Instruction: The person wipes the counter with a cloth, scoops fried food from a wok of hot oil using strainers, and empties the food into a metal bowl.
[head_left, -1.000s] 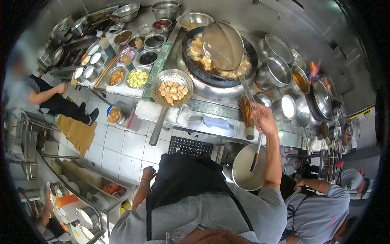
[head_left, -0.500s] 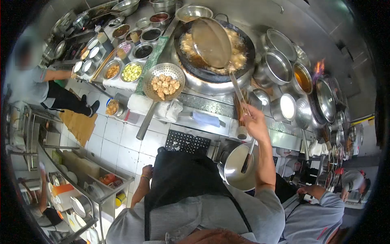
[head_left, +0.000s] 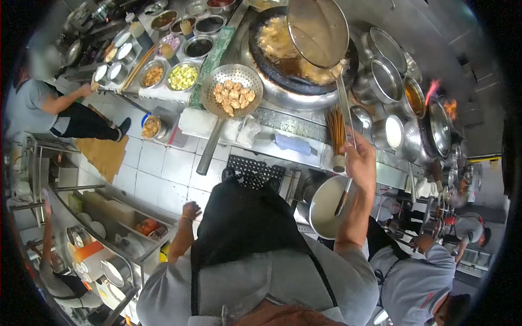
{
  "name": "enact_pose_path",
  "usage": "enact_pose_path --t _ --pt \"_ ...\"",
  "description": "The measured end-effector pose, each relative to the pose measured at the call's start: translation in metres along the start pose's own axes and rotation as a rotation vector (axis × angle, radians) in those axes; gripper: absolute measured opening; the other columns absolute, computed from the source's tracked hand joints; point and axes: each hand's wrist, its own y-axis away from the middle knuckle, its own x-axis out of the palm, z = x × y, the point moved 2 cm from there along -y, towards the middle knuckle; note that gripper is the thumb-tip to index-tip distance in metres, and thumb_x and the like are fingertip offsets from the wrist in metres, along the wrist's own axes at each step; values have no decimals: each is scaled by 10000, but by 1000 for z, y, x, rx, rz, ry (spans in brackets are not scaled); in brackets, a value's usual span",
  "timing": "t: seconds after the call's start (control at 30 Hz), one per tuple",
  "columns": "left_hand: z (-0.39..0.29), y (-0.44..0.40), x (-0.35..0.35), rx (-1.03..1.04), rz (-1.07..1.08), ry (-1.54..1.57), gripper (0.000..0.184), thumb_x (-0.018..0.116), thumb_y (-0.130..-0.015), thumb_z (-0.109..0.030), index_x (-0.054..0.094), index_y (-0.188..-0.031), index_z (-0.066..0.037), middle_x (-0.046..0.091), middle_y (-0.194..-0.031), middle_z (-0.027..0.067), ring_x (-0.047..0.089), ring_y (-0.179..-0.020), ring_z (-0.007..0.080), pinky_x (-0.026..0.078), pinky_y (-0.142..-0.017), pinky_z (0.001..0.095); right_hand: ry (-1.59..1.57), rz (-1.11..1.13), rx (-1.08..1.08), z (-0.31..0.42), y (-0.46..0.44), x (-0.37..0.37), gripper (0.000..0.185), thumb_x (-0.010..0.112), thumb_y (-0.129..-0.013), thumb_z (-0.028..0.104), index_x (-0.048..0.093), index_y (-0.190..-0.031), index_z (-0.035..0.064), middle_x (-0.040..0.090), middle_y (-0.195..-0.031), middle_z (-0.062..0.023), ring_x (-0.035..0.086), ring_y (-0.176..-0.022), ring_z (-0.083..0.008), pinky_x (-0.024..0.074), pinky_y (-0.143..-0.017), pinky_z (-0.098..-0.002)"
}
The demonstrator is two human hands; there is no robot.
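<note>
My right hand (head_left: 360,165) is closed round the metal handle of a round mesh strainer (head_left: 318,32). The strainer hangs tilted over the right part of a black wok (head_left: 265,64), where pale pieces sit in bubbling oil. Just left of this hand stands a bamboo wok brush (head_left: 335,130). A dark-tipped utensil handle (head_left: 342,201) shows below it; whether I touch that handle I cannot tell. My left hand (head_left: 190,211) hangs beside my apron, fingers curled, with nothing visible in it. Ahead of it, a perforated skimmer (head_left: 213,81) holds browned fried pieces (head_left: 234,98).
A deep pot (head_left: 326,233) stands below my right forearm. Seasoning bowls (head_left: 198,46) and diced green vegetables (head_left: 182,77) fill the left counter. Flames (head_left: 433,89) rise among pots at right. A co-worker (head_left: 49,103) stands at left, another person (head_left: 416,277) at right.
My view has shifted, so the counter sits differently. The strainer has moved rightward over the wok, uncovering more of its left side. My left hand has swung slightly forward, away from the apron.
</note>
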Motion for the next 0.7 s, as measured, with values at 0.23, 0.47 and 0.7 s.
enact_pose_path --t 0.23,0.47,0.7 --pt "-76 -20 21 53 -32 -70 83 501 -937 -211 547 -880 -172 556 -816 22 607 -771 198 537 -716 440 139 31 1 11 -14 56 395 535 -942 26 564 -1332 -28 610 -789 -17 452 -535 -34 361 -475 -218" --pt "-91 -62 -4 -75 -17 -142 188 554 -957 -243 582 -1074 -98 586 -920 71 590 -798 220 513 -707 456 -41 42 150 18 -35 78 401 532 -951 49 524 -1346 -18 624 -774 -53 402 -376 -61 297 -311 -236" --pt "-98 -119 -34 6 187 -287 54 527 -927 -180 563 -903 -148 553 -834 33 580 -735 190 516 -682 432 -502 235 267 14 -57 47 401 491 -917 -26 496 -1317 1 584 -821 -32 335 -360 -12 206 -280 -185"
